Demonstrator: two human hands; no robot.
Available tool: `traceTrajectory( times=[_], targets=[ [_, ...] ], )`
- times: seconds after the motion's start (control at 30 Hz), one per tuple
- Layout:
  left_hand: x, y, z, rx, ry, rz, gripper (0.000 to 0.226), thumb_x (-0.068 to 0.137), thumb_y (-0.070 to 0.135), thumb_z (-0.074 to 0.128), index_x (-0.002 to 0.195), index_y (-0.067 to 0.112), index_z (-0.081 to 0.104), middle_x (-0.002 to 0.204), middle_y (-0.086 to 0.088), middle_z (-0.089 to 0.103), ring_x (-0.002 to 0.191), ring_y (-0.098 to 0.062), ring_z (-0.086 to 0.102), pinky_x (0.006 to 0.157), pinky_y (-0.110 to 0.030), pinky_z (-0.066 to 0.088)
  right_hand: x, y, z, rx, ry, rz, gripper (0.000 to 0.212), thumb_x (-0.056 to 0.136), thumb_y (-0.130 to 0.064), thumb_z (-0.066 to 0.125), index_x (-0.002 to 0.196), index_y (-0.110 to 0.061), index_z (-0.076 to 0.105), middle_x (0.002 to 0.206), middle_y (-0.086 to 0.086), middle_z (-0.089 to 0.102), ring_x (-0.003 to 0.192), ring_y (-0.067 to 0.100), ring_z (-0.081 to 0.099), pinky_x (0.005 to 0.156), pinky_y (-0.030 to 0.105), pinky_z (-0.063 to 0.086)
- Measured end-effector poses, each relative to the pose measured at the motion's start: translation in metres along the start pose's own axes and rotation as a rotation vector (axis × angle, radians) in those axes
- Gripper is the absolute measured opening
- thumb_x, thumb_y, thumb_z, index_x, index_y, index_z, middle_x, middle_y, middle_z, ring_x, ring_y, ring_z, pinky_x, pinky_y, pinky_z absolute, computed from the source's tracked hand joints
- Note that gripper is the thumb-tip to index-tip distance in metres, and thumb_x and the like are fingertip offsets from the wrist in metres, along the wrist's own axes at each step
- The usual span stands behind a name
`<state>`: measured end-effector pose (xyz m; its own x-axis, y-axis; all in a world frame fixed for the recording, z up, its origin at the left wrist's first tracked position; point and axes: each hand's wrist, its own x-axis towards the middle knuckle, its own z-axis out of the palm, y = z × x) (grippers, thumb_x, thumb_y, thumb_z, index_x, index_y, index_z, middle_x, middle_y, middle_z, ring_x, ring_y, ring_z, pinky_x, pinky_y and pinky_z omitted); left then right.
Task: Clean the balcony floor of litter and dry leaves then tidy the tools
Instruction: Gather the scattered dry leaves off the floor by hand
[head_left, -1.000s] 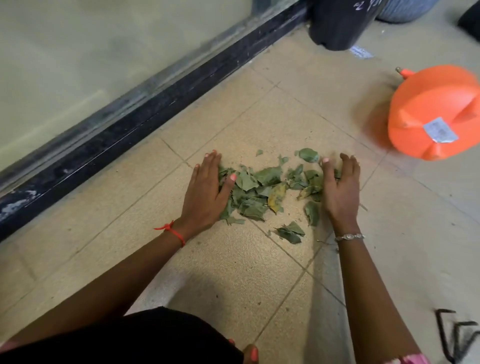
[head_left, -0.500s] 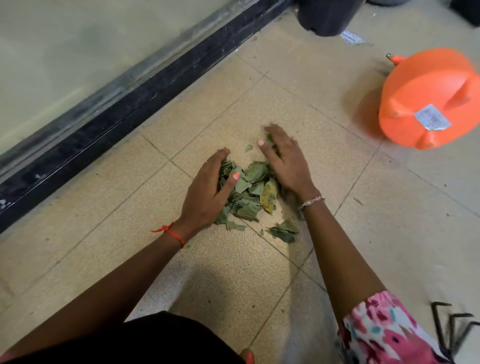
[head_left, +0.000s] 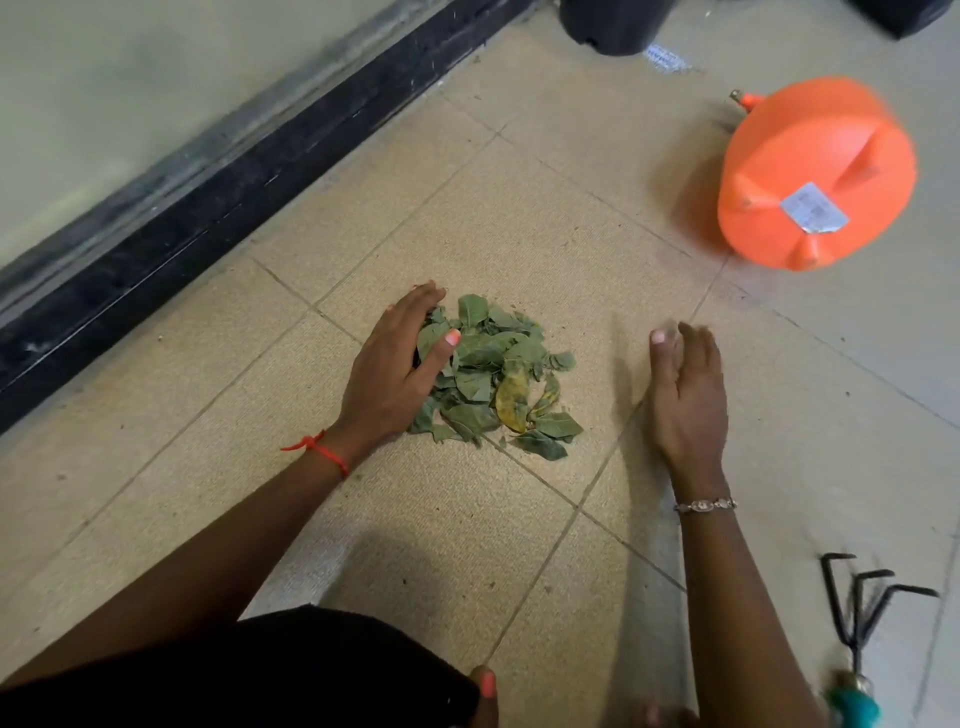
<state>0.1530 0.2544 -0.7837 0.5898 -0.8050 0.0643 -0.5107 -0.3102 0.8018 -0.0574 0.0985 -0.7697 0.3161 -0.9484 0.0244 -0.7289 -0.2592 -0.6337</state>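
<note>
The left hand (head_left: 387, 374) lies on the tiled floor (head_left: 467, 218) with its palm against the left side of a heap of leaves (head_left: 493, 374). Its fingers are together and gently curved along the heap's far edge, and the thumb rests on top of the leaves. Its grip is released: it presses on the heap without closing round anything. A red thread (head_left: 317, 449) circles that wrist.

The right hand (head_left: 685, 395) is turned on edge to the right of the heap and clear of it. Its palm faces the leaves and its fingers are nearly straight and slightly blurred. Its grip is released too and holds nothing. A bracelet (head_left: 705, 505) sits on its wrist.

The leaves, mostly green with one yellowed, sit in one heap between the two hands. An orange container (head_left: 815, 171) lies tipped on its side at the upper right, well apart from the heap. A hand rake (head_left: 857, 613) with black prongs lies on the floor beside the right forearm.
</note>
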Motion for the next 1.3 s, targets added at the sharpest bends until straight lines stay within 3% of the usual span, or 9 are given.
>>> traceTrajectory(
  times=[0.23, 0.5, 0.63, 0.7, 0.83, 0.93, 1.03, 1.13, 1.3],
  targets=[
    [0.001, 0.003, 0.000, -0.048, -0.004, -0.013, 0.066, 0.086, 0.058, 0.024, 0.137, 0.021, 0.045, 0.147, 0.006, 0.039, 0.133, 0.002, 0.026, 0.115, -0.034, 0.021, -0.045, -0.041, 0.050, 0.038, -0.079, -0.121, 0.072, 0.091, -0.061, 0.019, 0.145, -0.015, 0.029, 0.154, 0.006, 0.027, 0.140, 0.023, 0.027, 0.110, 0.051, 0.030],
    [0.005, 0.015, 0.018, -0.147, 0.045, -0.076, 0.062, 0.089, 0.051, 0.019, 0.131, 0.019, 0.051, 0.137, 0.005, 0.051, 0.128, -0.006, 0.042, 0.108, -0.032, 0.034, -0.048, -0.101, 0.099, 0.253, -0.101, -0.203, 0.061, 0.091, -0.053, 0.023, 0.133, -0.016, 0.049, 0.143, 0.000, 0.045, 0.136, 0.011, 0.034, 0.116, 0.027, 0.018],
    [0.004, 0.025, 0.029, -0.379, 0.123, -0.151, 0.045, 0.094, 0.037, 0.030, 0.121, 0.014, 0.058, 0.121, 0.004, 0.061, 0.114, -0.006, 0.054, 0.100, -0.031, 0.043, -0.056, -0.115, 0.104, 0.576, -0.032, -0.104, 0.040, 0.095, -0.036, 0.037, 0.115, -0.011, 0.061, 0.115, -0.001, 0.062, 0.107, 0.008, 0.057, 0.094, 0.030, 0.046],
    [0.004, 0.030, 0.032, -0.556, 0.157, -0.176, 0.037, 0.094, 0.028, 0.033, 0.114, 0.012, 0.060, 0.115, -0.002, 0.063, 0.109, -0.010, 0.058, 0.096, -0.029, 0.045, -0.058, -0.120, 0.104, 0.727, -0.017, -0.025, 0.032, 0.094, -0.028, 0.043, 0.109, -0.008, 0.063, 0.106, 0.000, 0.064, 0.098, 0.008, 0.059, 0.086, 0.026, 0.048],
    [0.007, 0.036, 0.038, -0.872, 0.160, -0.285, 0.037, 0.090, 0.024, 0.036, 0.109, 0.003, 0.059, 0.113, -0.013, 0.061, 0.109, -0.020, 0.058, 0.091, -0.028, 0.046, -0.055, -0.123, 0.103, 1.049, -0.059, 0.210, 0.022, 0.088, -0.022, 0.053, 0.099, -0.009, 0.067, 0.107, 0.008, 0.065, 0.102, 0.018, 0.061, 0.090, 0.033, 0.050],
    [0.009, 0.040, 0.042, -1.096, 0.141, -0.386, 0.032, 0.088, 0.026, 0.041, 0.101, 0.006, 0.062, 0.107, -0.008, 0.062, 0.108, -0.020, 0.057, 0.093, -0.030, 0.043, -0.050, -0.121, 0.098, 1.201, -0.086, 0.341, 0.012, 0.087, -0.011, 0.058, 0.090, -0.009, 0.069, 0.109, 0.015, 0.065, 0.106, 0.025, 0.061, 0.092, 0.033, 0.050],
    [0.008, 0.049, 0.043, -1.201, 0.121, -0.426, 0.028, 0.095, 0.021, 0.037, 0.091, 0.009, 0.062, 0.091, 0.000, 0.066, 0.092, -0.011, 0.063, 0.081, -0.023, 0.049, -0.046, -0.116, 0.098, 1.360, -0.128, 0.475, 0.023, 0.080, -0.019, 0.062, 0.093, -0.001, 0.070, 0.113, 0.019, 0.064, 0.109, 0.031, 0.061, 0.097, 0.042, 0.048],
    [0.008, 0.048, 0.047, -1.296, 0.098, -0.447, 0.030, 0.098, 0.017, 0.031, 0.090, 0.008, 0.058, 0.083, 0.001, 0.065, 0.081, -0.007, 0.064, 0.075, -0.017, 0.053, -0.045, -0.115, 0.099, 1.360, -0.125, 0.526, 0.026, 0.081, -0.019, 0.063, 0.094, 0.003, 0.068, 0.116, 0.020, 0.062, 0.111, 0.032, 0.060, 0.099, 0.048, 0.046],
    [0.012, 0.040, 0.040, -1.285, 0.060, -0.449, 0.022, 0.097, 0.024, 0.041, 0.100, 0.013, 0.060, 0.090, 0.002, 0.066, 0.090, -0.008, 0.063, 0.080, -0.021, 0.049, -0.048, -0.124, 0.092, 1.030, -0.099, 0.292, 0.022, 0.097, -0.021, 0.048, 0.102, -0.006, 0.065, 0.104, 0.010, 0.065, 0.099, 0.020, 0.063, 0.090, 0.037, 0.052]
  ],
)
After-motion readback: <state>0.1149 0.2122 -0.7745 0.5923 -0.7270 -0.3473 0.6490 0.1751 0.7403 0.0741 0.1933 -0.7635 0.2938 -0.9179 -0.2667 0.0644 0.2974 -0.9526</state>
